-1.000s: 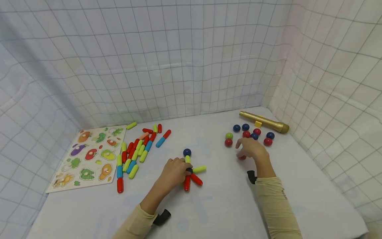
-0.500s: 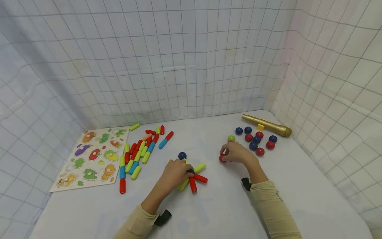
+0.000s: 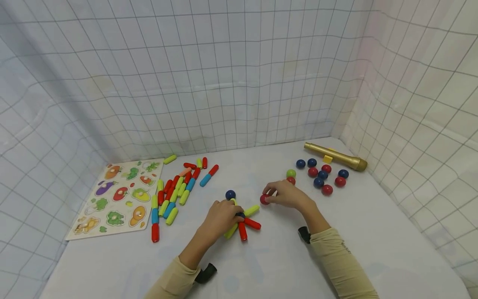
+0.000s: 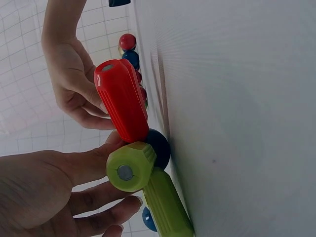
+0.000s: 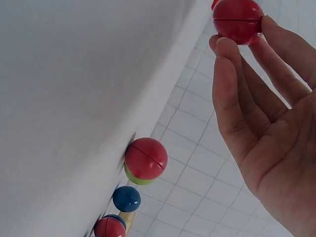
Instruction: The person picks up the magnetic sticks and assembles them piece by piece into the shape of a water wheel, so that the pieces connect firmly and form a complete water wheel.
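My left hand [image 3: 221, 219] grips the cluster of magnetic rods at its dark blue hub ball [image 4: 161, 148]. Red rods [image 3: 252, 224] and yellow-green rods [image 3: 252, 210] stick out from the hub in different directions, with grey discs in their ends. Just beyond the left fingers sits another blue ball [image 3: 230, 194], partly hidden. To the right, my right hand [image 3: 286, 194] pinches a red ball [image 5: 239, 20] between thumb and fingertips, a short way from the yellow-green rod's tip. The fingers of the left hand hide part of the hub.
Several red and blue balls [image 3: 327, 189] lie at the right, with a green ball [image 3: 291, 173] nearer the middle. Behind them is a gold microphone [image 3: 336, 155] beside a yellow block [image 3: 327, 159]. Loose rods [image 3: 171, 216] and a vegetable puzzle board [image 3: 123, 193] lie left.
My right hand has taken hold of a red ball and carried it left towards the rods. The rod cluster has turned in my left hand, bringing another yellow-green rod into view.
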A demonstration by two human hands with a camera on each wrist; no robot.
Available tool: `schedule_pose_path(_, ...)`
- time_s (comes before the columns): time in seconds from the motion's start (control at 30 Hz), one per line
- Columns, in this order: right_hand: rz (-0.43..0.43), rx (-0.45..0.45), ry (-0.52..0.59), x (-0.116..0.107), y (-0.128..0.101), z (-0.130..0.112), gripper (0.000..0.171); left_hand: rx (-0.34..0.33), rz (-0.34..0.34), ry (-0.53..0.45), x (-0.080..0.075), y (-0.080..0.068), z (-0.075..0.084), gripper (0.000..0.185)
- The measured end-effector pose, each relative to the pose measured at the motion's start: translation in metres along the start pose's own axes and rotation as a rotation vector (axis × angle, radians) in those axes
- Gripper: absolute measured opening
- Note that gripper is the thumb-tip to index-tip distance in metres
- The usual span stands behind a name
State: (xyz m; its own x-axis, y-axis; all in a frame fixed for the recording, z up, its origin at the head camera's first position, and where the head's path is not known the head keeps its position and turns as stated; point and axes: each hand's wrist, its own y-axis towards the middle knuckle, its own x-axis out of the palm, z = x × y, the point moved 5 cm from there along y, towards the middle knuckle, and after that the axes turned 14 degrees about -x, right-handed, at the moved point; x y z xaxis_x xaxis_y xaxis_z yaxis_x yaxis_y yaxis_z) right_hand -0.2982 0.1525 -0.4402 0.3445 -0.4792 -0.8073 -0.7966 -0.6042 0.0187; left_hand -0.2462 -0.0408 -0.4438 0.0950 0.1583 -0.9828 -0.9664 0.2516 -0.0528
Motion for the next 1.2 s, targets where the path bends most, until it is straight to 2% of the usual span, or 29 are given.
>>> schedule_pose_path(0.27, -0.013, 0.011, 0.059, 0.006, 0.0, -0.004, 0.019, 0.009, 0.002, 0.003, 0.001, 0.001, 0.002, 0.028)
schedule_pose_path(0.5, 0.016, -0.033, 0.016, 0.006, 0.003, -0.008, 0.019, 0.024, 0.008, 0.022, -0.001, 0.001, 0.004, 0.026)
schedule_pose_path(0.67, 0.044, -0.057, -0.064, 0.009, 0.005, -0.01, 0.019, 0.033, 0.011, 0.027, 0.0, 0.002, 0.005, 0.024)
schedule_pose_path(0.93, 0.004, -0.008, -0.073, 0.019, 0.008, -0.008, 0.021, 0.038, 0.004, 0.017, -0.001, 0.001, 0.006, 0.025)
schedule_pose_path(1.1, -0.009, 0.005, -0.08, 0.014, 0.007, -0.005, 0.026, 0.037, -0.039, -0.047, -0.005, -0.002, 0.001, 0.024)
schedule_pose_path(1.2, 0.06, 0.031, -0.187, -0.002, 0.003, 0.004, 0.029, 0.058, -0.066, -0.103, -0.006, -0.002, -0.002, 0.022)
